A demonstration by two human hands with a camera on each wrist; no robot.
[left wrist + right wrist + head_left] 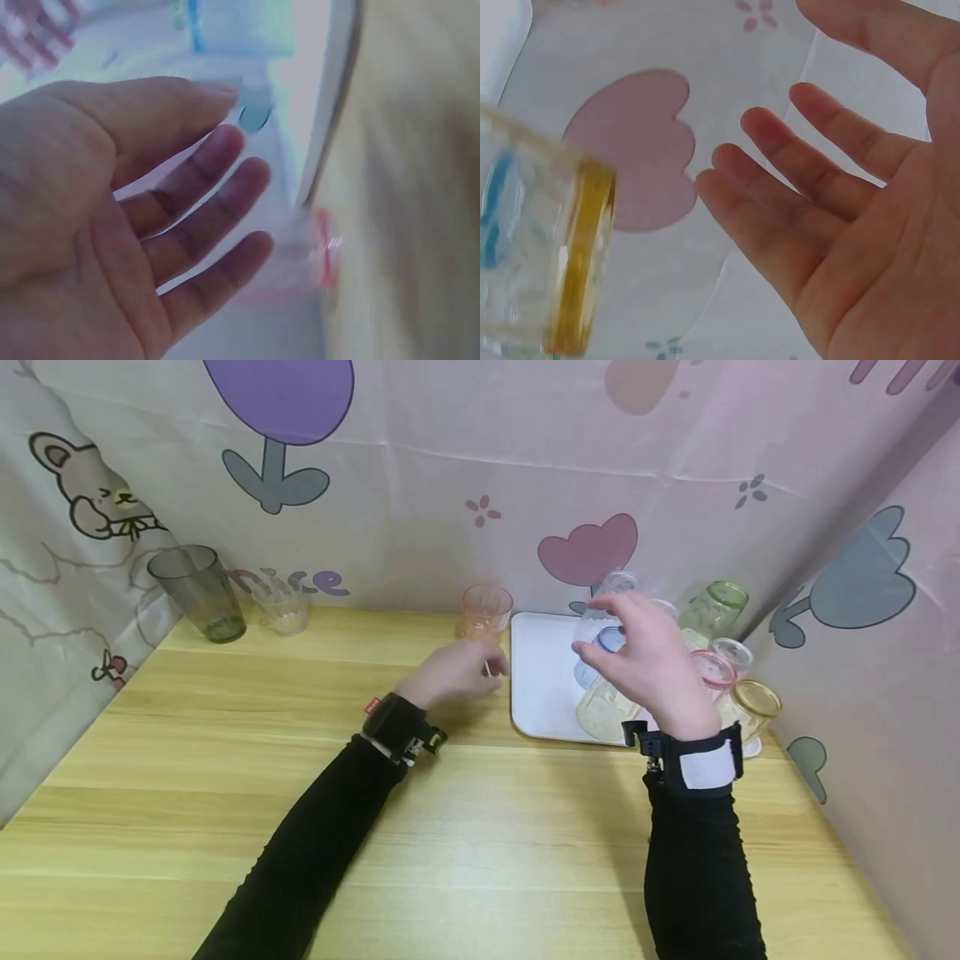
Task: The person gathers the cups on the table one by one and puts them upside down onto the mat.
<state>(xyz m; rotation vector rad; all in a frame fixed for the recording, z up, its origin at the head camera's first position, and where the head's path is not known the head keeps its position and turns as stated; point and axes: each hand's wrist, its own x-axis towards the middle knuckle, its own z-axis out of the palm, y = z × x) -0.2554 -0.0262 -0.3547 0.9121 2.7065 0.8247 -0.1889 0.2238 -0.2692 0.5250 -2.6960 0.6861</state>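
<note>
My left hand (461,672) is low over the table, just in front of an orange-pink glass (487,603). In the left wrist view its fingers (210,180) are loosely bent with nothing between them, and a red-rimmed glass (326,251) shows blurred beyond. Over the tray (536,693) is my right hand (652,652), thumb and fingers spread apart and holding nothing. Below it on the tray are a blue-rimmed glass (592,664) and a pale yellow glass (606,710). The right wrist view shows a gold-rimmed glass (581,255) apart from the fingertips.
More glasses crowd the tray's right side: a green-rimmed one (716,606), a red-rimmed one (712,670) and an amber-rimmed one (756,702). At the back left stand a tall grey tumbler (201,593) and a small clear cup (283,608). A printed curtain (420,460) hangs behind the table.
</note>
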